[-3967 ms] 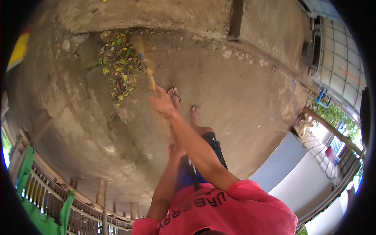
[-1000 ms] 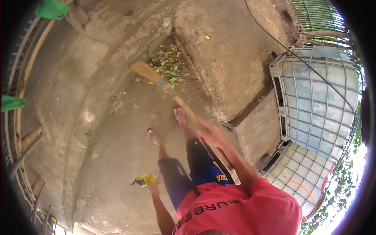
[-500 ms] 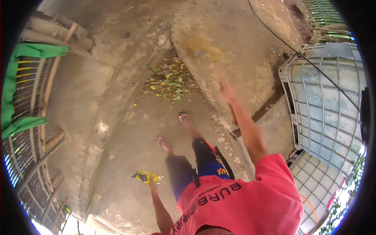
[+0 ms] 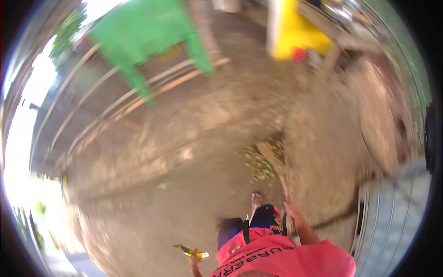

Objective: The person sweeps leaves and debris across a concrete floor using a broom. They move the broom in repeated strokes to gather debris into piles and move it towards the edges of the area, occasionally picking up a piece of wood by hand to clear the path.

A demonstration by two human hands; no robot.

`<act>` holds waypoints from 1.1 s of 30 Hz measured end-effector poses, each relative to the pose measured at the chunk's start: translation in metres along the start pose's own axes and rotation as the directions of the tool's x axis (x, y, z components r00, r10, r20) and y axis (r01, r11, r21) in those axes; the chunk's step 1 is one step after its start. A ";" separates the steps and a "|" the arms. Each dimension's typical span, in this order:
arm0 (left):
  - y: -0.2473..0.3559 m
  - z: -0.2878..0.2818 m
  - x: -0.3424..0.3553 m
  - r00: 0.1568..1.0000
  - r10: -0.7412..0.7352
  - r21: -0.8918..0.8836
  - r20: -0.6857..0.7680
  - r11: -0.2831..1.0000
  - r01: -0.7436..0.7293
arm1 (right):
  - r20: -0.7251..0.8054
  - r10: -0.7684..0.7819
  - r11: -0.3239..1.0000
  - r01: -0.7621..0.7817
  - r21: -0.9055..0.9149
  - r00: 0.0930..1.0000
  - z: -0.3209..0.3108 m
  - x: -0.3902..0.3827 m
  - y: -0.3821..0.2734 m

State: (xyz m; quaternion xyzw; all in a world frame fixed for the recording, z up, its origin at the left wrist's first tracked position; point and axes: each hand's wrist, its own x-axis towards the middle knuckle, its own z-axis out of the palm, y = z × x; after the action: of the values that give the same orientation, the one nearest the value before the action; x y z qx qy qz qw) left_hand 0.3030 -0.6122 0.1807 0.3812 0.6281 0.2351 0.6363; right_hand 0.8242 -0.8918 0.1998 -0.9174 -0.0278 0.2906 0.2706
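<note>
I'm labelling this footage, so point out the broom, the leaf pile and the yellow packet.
Broom (image 4: 283, 181): head view, on its wooden handle.
Leaf pile (image 4: 256, 167): head view, on leaves in its left part.
Yellow packet (image 4: 188, 250): head view, on its middle.

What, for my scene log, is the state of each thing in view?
Yellow packet, held in the left hand; opened or sealed, cannot tell
Broom, slanted, held in the right hand, brush end at the leaf pile
Leaf pile, loosely heaped
Green cloth, hanging

Two hands (image 4: 292, 209), one broom (image 4: 284, 183), one yellow packet (image 4: 190, 251), one heap of leaves (image 4: 257, 167), one visible foot (image 4: 256, 199), one green cloth (image 4: 147, 32).
</note>
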 end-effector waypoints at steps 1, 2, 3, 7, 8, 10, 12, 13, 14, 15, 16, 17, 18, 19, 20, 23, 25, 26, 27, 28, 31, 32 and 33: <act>-0.013 -0.015 -0.016 1.000 -0.026 0.088 -0.013 0.996 0.027 | 0.035 -0.010 1.000 0.010 -0.023 0.999 0.002 0.004 0.019; -0.028 -0.012 -0.020 0.998 -0.066 0.152 0.008 0.986 0.064 | -0.026 -0.067 0.996 0.068 0.061 0.997 0.002 0.018 0.071; -0.041 -0.024 -0.037 0.997 -0.044 0.108 -0.061 0.993 0.050 | -0.029 -0.111 0.988 0.107 -0.107 0.993 0.007 0.018 0.090; -0.093 -0.070 -0.074 0.966 -0.162 0.081 -0.203 0.980 0.181 | 0.114 0.265 0.954 -0.243 -0.178 0.957 0.012 0.031 0.111; -0.115 -0.084 -0.093 0.945 -0.231 0.078 -0.230 0.964 0.254 | 0.169 0.389 0.909 -0.348 -0.229 0.906 0.018 0.028 0.095; -0.156 -0.121 -0.124 0.873 -0.338 -0.085 -0.351 0.940 0.330 | 0.304 0.366 0.911 -0.272 -0.309 0.880 0.070 0.029 0.038; -0.203 -0.157 -0.158 0.790 -0.424 -0.212 -0.443 0.906 0.367 | 0.401 0.316 0.914 -0.163 -0.371 0.860 0.113 0.015 -0.010; -0.218 -0.168 -0.168 0.754 -0.453 -0.265 -0.475 0.891 0.369 | 0.428 0.290 0.915 -0.116 -0.387 0.856 0.128 0.010 -0.034; -0.212 -0.170 -0.172 0.726 -0.495 -0.332 -0.478 0.866 0.373 | 0.418 0.274 0.910 -0.093 -0.404 0.866 0.121 0.000 -0.073; -0.210 -0.164 -0.163 0.699 -0.490 -0.353 -0.521 0.869 0.346 | 0.430 0.240 0.909 -0.046 -0.414 0.870 0.130 -0.001 -0.101; -0.206 -0.159 -0.150 0.669 -0.486 -0.367 -0.563 0.872 0.325 | 0.446 0.200 0.908 0.006 -0.419 0.872 0.139 0.000 -0.130; -0.198 -0.159 -0.141 0.636 -0.484 -0.369 -0.601 0.874 0.317 | 0.463 0.167 0.903 0.053 -0.426 0.870 0.146 -0.004 -0.156; -0.196 -0.173 -0.134 0.572 -0.503 -0.385 -0.648 0.864 0.324 | 0.510 0.144 0.897 0.105 -0.428 0.848 0.164 -0.013 -0.175; -0.196 -0.188 -0.133 0.502 -0.516 -0.394 -0.694 0.856 0.336 | 0.558 0.122 0.894 0.154 -0.422 0.821 0.185 -0.024 -0.191; -0.185 -0.194 -0.124 0.533 -0.452 -0.371 -0.715 0.892 0.258 | 0.587 0.100 0.886 0.197 -0.420 0.803 0.202 -0.031 -0.210; -0.114 -0.200 -0.072 0.715 -0.331 -0.531 -0.616 0.845 -0.067 | 0.615 0.100 0.853 0.251 -0.458 0.783 0.226 -0.045 -0.242; -0.013 -0.195 -0.035 0.769 -0.215 -0.549 -0.601 0.811 -0.202 | 0.583 0.126 0.840 0.227 -0.494 0.803 0.226 -0.040 -0.250; 0.027 -0.205 -0.025 0.798 -0.125 -0.497 -0.590 0.835 -0.237 | 0.578 0.153 0.841 0.202 -0.502 0.802 0.225 -0.044 -0.249; 0.073 -0.213 -0.026 0.802 -0.091 -0.503 -0.590 0.819 -0.276 | 0.574 0.185 0.838 0.177 -0.517 0.798 0.233 -0.047 -0.246; 0.088 -0.223 -0.027 0.823 -0.100 -0.458 -0.559 0.864 -0.207 | 0.560 0.220 0.828 0.150 -0.540 0.799 0.232 -0.050 -0.241; 0.125 -0.240 -0.028 0.797 -0.004 -0.450 -0.604 0.827 -0.337 | 0.535 0.285 0.821 0.086 -0.564 0.795 0.245 -0.061 -0.235; 0.127 -0.240 -0.029 0.775 0.012 -0.448 -0.632 0.810 -0.378 | 0.518 0.307 0.822 0.052 -0.568 0.799 0.241 -0.065 -0.229; 0.130 -0.245 -0.022 0.758 0.034 -0.446 -0.651 0.791 -0.419 | 0.511 0.312 0.831 0.031 -0.556 0.801 0.248 -0.064 -0.231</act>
State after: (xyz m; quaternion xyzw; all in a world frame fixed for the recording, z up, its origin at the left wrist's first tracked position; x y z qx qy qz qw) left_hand 0.0838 -0.5054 0.3154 0.1538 0.6461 0.6000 0.4460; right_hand 0.6599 -0.5895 0.1811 -0.8207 -0.1184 0.5573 -0.0429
